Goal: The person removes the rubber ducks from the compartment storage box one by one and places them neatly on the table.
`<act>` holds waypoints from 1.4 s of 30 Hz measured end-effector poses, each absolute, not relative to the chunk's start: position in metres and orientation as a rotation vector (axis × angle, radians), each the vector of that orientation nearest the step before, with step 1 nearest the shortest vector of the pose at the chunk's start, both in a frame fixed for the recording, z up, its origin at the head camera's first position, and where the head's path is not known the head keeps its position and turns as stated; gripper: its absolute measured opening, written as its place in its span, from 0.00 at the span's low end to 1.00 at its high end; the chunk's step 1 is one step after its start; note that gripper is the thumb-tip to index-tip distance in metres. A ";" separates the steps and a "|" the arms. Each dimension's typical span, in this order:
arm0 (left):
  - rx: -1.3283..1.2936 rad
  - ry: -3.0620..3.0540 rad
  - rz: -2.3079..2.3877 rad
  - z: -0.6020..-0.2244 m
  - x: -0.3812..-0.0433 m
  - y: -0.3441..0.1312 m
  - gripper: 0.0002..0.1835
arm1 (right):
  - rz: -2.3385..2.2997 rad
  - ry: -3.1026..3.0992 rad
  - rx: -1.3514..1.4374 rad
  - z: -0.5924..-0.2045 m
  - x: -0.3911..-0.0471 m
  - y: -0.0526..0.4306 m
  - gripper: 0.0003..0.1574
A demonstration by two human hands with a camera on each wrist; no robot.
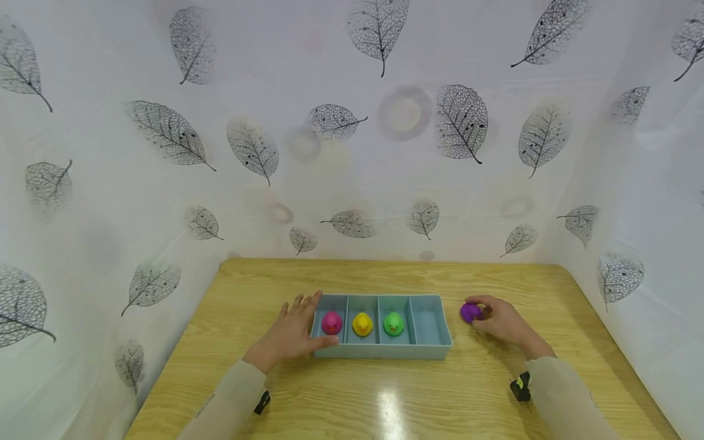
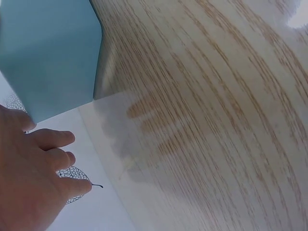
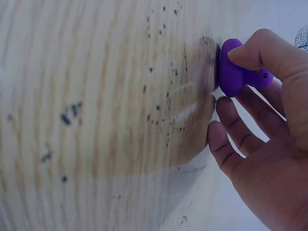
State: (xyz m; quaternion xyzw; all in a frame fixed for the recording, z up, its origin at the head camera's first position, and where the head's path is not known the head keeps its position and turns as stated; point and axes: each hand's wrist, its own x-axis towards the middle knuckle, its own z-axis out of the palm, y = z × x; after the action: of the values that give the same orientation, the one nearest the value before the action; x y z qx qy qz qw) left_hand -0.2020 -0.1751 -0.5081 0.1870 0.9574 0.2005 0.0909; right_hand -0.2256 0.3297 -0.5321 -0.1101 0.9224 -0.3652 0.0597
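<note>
In the head view, a blue-grey tray (image 1: 382, 351) with several compartments in a row lies on the table. A pink rubber duck (image 1: 332, 322), a yellow rubber duck (image 1: 362, 324) and a green rubber duck (image 1: 393, 324) sit in its compartments from the left; the rightmost compartment is bare. My left hand (image 1: 294, 330) rests against the tray's left end, thumb at the front rim, fingers spread towards the back corner. To the right of the tray, my right hand (image 1: 502, 319) pinches a purple rubber duck (image 3: 232, 72) between thumb and fingers, close over the tabletop.
The wooden table (image 1: 330, 397) reaches back to a white curtain (image 1: 352, 183) with a leaf print, which also hangs at both sides. Small dark specks (image 3: 72, 113) mark the tabletop near my right hand. Straps with dark pieces (image 1: 520, 387) sit at the wrists.
</note>
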 end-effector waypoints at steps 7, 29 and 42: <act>0.556 2.840 0.615 -0.509 -0.203 -0.175 0.64 | -1.116 2.785 -0.355 -0.530 -0.223 0.328 0.36; 0.551 2.843 0.601 -0.510 -0.203 -0.175 0.64 | -1.089 2.791 -0.374 -0.529 -0.223 0.330 0.36; 0.555 2.844 0.588 -0.508 -0.203 -0.175 0.64 | -0.990 2.848 -0.369 -0.505 -0.221 0.327 0.41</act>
State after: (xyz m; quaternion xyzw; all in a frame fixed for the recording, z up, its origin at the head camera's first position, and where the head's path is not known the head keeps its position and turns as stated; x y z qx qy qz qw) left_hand -0.2026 -0.1750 -0.5083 0.1870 0.9577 0.1982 0.0925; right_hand -0.2205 0.3274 -0.5053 -0.1213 0.9363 -0.3256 0.0520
